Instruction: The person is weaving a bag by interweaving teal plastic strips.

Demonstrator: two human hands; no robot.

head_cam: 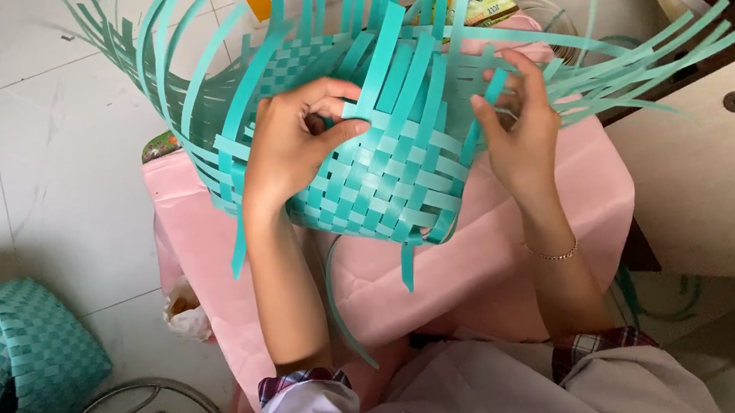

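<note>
A light, springy half-woven teal strap basket is being steadied by the left hand, fingers pressed flat on its weave; beside that grip, one loose strap is being pinched by the right hand.

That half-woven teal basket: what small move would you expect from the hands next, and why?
Probably the right hand tucks the loose strip it pinches under the next crossing strip. The left hand presses on the woven wall of the teal basket, steadying it, and many strips still stand free above the finished rows.
</note>
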